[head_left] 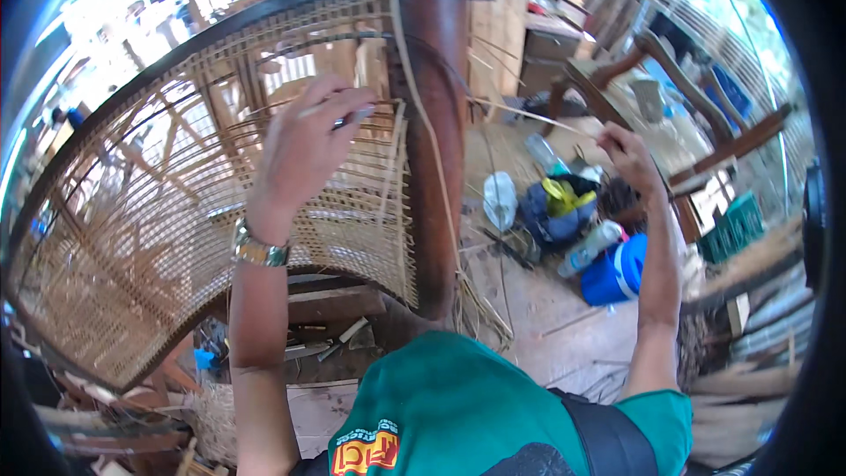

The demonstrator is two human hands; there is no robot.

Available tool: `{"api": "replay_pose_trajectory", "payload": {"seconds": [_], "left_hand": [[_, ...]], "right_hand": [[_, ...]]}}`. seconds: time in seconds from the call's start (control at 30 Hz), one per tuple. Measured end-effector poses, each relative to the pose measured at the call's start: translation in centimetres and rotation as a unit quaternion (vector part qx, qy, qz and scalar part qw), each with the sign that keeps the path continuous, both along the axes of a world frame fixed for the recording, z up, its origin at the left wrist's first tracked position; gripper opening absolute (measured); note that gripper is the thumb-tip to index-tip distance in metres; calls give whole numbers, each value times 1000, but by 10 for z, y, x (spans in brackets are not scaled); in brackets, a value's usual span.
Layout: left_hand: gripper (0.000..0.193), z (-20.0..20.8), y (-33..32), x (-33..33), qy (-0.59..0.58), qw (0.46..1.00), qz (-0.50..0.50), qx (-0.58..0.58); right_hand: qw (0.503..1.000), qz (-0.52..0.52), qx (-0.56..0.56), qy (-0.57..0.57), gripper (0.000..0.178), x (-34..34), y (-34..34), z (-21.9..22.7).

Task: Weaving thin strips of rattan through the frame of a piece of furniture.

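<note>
Panel (198,242) of pale cane, bowed and see-through, set in a dark wooden frame (220,33) in front of the person, leftward, its right side against a thick reddish-brown post (441,167). The weave looks close and fine toward the lower left; near the top and by the post it thins to a grid with wide openings, and short strand ends stick out along that side. One long pale strip (426,115) runs loosely down the post, and a tangle of loose ends (480,308) hangs at its foot.

The left hand (313,132), a watch (262,253) at its wrist, is up before the sparse part, fingers bent; I cannot tell whether they grip anything. Well out to the right, the right hand (627,154) pinches a thin strand (546,117) between its fingers, drawn nearly straight from beside the post. Below it sits a blue bucket (612,271).
</note>
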State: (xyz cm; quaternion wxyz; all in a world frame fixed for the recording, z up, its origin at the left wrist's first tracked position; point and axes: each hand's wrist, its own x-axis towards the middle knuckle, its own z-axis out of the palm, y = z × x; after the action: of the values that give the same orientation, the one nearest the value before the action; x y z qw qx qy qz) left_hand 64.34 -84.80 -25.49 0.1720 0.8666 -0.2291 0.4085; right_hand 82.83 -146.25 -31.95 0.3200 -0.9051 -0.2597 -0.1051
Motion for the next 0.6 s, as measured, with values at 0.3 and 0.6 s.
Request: {"api": "replay_pose_trajectory", "payload": {"seconds": [0.3,0.6], "left_hand": [[19,-4,16,-14,-47,998,46,-24],[26,-34,23,-13,-30,990,-4,-137]], "right_hand": [[999,47,-6,-16,18,-1,79,25],[997,48,-10,-52,18,-38,109,53]]}}
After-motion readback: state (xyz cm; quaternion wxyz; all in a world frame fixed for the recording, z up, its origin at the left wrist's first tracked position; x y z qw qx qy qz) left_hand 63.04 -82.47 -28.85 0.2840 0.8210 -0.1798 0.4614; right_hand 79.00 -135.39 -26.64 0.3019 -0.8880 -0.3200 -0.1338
